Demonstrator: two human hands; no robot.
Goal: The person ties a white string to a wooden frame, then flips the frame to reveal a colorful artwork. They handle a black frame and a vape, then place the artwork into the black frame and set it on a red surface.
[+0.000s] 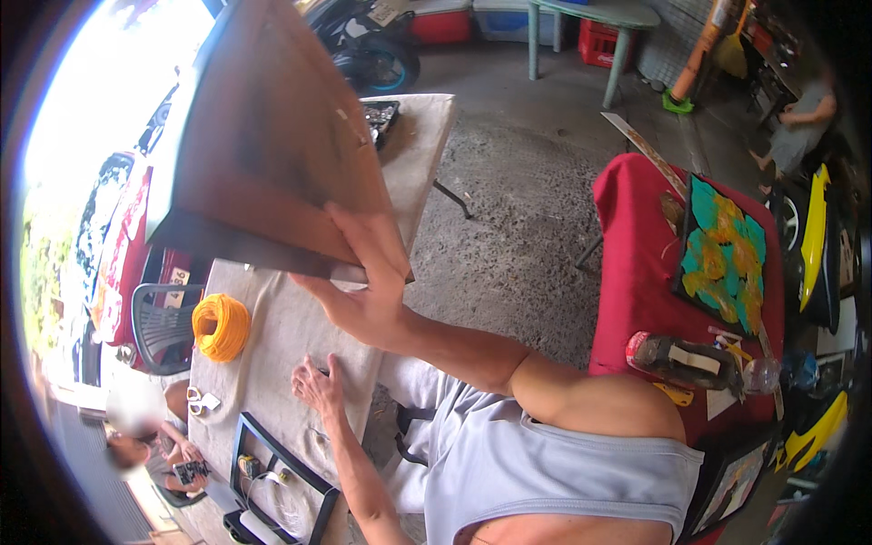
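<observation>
A large picture frame point(272, 136) with a brown backing board and dark edges is raised over the table, tilted. My right hand point(368, 282) grips its lower corner, thumb and fingers on either side of the edge. The front of the frame is turned away. Below it my left hand point(318, 386) rests over the cloth-covered table point(272, 318), fingers bent and apart. A small dark spot shows by its thumb; I cannot make it out. Near that hand lie a roll of yellow-orange cord point(221, 328), white-handled scissors point(202, 401) and an empty black frame point(289, 454).
At right, a red-covered table point(622, 263) bears a teal-and-yellow painting point(725, 254) and a bottle point(681, 361). A black tray point(381, 118) sits on the far table corner. One person point(173, 454) sits at lower left; another person point(804, 118) is at far right. A chair point(154, 318) stands beyond the cord.
</observation>
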